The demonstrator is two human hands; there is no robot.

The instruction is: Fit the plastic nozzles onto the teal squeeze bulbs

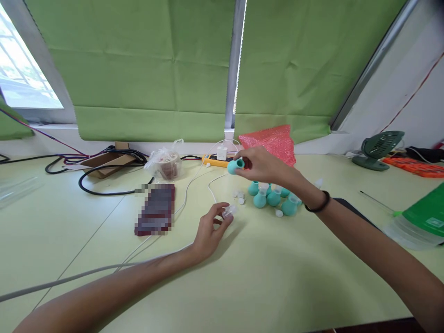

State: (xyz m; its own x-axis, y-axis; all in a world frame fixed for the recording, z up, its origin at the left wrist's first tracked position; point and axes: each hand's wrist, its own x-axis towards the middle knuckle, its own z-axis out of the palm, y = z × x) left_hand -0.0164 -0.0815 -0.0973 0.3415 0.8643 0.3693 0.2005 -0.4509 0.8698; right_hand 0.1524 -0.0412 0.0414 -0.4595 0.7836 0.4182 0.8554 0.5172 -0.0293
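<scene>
Pinched between thumb and fingers of my left hand (211,231) is a small clear plastic cap (229,211), just above the table. Raised beyond it, my right hand (258,164) grips a teal rubber bulb (233,167), its round opening turned to the right. Under my right forearm stand several more teal bulbs (274,198) with clear plastic tops. Small white caps (240,198) lie on the table between my left hand and that group, and another white cap (279,213) rests in front of the bulbs.
A phone (156,209) lies left of my hands, its screen blurred. Behind it are a bagged tape roll (168,166), an open cardboard box (104,164) and cables. A yellow power strip (217,161), pink bubble-wrap bag (274,141), green fan (378,148) and green-labelled container (419,222) also stand around.
</scene>
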